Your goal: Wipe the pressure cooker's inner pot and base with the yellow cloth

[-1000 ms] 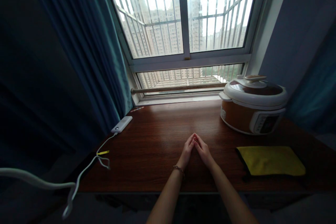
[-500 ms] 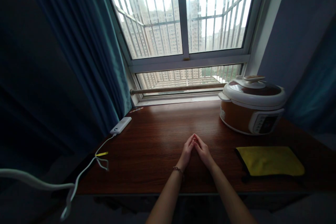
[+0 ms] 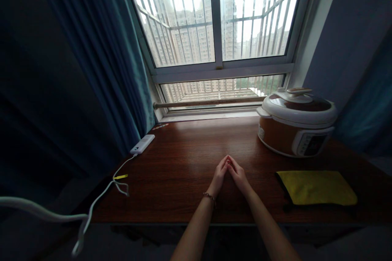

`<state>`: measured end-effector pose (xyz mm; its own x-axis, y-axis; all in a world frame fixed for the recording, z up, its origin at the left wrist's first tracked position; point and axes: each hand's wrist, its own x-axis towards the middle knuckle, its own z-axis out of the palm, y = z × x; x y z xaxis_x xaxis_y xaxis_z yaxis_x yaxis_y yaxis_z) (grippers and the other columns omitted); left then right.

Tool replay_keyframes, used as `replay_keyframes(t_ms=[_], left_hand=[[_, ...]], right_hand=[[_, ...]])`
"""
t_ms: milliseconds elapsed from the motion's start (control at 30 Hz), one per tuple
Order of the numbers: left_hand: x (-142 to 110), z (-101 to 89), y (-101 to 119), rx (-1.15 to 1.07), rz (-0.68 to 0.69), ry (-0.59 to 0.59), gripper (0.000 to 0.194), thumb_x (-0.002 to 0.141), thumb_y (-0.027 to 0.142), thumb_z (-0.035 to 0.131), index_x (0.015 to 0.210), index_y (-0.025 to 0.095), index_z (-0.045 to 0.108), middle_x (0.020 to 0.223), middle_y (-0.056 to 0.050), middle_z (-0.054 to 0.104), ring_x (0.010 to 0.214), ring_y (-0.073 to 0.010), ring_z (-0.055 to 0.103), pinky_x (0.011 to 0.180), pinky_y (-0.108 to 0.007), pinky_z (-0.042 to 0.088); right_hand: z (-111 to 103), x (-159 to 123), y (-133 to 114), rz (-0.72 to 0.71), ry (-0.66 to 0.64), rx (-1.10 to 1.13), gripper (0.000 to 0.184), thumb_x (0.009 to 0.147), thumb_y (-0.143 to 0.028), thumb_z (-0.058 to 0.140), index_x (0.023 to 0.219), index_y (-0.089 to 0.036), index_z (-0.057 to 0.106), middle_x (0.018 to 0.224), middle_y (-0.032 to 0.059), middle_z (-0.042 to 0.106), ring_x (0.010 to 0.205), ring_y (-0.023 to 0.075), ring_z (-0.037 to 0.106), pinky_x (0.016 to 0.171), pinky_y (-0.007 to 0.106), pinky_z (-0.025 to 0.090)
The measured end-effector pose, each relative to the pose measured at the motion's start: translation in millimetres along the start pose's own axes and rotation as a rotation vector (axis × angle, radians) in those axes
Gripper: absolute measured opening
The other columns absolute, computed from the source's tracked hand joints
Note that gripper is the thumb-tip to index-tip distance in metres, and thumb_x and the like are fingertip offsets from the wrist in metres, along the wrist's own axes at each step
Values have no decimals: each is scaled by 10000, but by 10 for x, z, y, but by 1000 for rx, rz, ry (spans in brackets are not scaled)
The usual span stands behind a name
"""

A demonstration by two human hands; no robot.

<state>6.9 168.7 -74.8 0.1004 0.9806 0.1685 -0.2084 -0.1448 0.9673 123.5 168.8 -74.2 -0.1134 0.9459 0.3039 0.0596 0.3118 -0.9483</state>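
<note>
My left hand (image 3: 219, 174) and my right hand (image 3: 238, 174) rest at the middle of the brown wooden table (image 3: 183, 147), forming a peak with the fingertips touching. The fingers of both are stretched out, and I see no object in either hand. A bracelet (image 3: 210, 197) circles my left wrist. To the right of my right hand lies a yellow cloth pouch with dark edging (image 3: 317, 187), apart from it.
An orange-brown and white electric cooker (image 3: 297, 124) with a lid stands at the back right. At the left edge lies a white power bank (image 3: 142, 144) with a white cable (image 3: 102, 194) and yellow tie (image 3: 120, 176). A blue curtain (image 3: 122, 69) hangs left of the barred window (image 3: 219, 20).
The view has shifted slightly, so the table items appear a little further right. My hands keep the same pose with fingertips together.
</note>
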Motion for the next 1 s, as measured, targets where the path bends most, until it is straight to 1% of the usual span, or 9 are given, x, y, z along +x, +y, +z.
replay_keyframes(t_ms=[233,467,667,1000], left_hand=[[-18,0,13,-4,7,-5,502,812,445,534,1243,188,514,1290,-105,519,1236,-265,423,1063,-432,273],[-7,-14,-25,-10,10,-12,506,810,444,538,1243,184,514,1287,-113,521,1227,-272,433,1055,-437,281],[-3,-26,-38,-3,10,-6,516,800,453,546,1238,180,520,1276,-121,528,1229,-279,429,1062,-450,267],[-14,-23,-13,20,14,-7,513,813,446,527,1244,169,508,1299,-114,508,1233,-262,427,1055,-427,287]], right_hand=[[-6,9,37,6,-25,2,580,807,-509,503,1281,-176,479,1268,105,532,1151,244,511,1000,410,382],[-9,8,36,-6,-25,6,559,811,-504,501,1276,-194,486,1267,97,535,1157,249,505,1001,430,376],[-2,15,62,2,-32,5,572,809,-505,504,1282,-184,479,1272,103,529,1164,245,499,1005,421,375],[6,13,66,4,-24,3,574,805,-502,511,1274,-172,486,1267,113,533,1153,244,510,1000,424,377]])
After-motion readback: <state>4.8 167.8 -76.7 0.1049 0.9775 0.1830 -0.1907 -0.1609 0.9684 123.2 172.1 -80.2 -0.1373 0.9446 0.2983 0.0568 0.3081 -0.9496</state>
